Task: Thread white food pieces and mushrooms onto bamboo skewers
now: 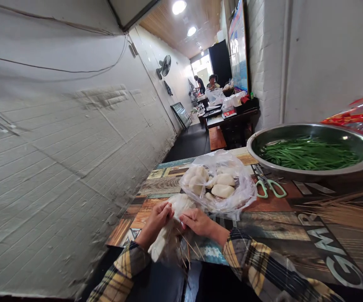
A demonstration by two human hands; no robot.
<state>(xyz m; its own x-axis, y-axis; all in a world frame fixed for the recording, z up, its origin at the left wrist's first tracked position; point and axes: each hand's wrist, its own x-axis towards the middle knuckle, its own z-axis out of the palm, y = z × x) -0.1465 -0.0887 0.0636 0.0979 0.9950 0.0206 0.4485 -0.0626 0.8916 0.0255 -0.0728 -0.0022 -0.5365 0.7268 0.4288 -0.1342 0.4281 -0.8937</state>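
Both hands are closed at the table's near edge, gripping a clear plastic bag (160,243) with pale contents. My left hand (160,218) pinches it on one side, my right hand (197,221) on the other, a small gap between them. Thin wooden skewers (188,249) stick out below my hands; whether they are inside the bag I cannot tell. Just beyond lies an open plastic bag (246,191) holding several pale, rounded pieces (223,191) that look like dough or peeled food. Scissors (268,184) with light green handles rest to its right.
A wide steel basin (313,172) of cut green stalks (310,153) stands at the right, a red package (362,111) behind it. Loose skewers (341,212) lie on the patterned table (272,220). A brick wall (58,180) runs along the left. Two people are farther back.
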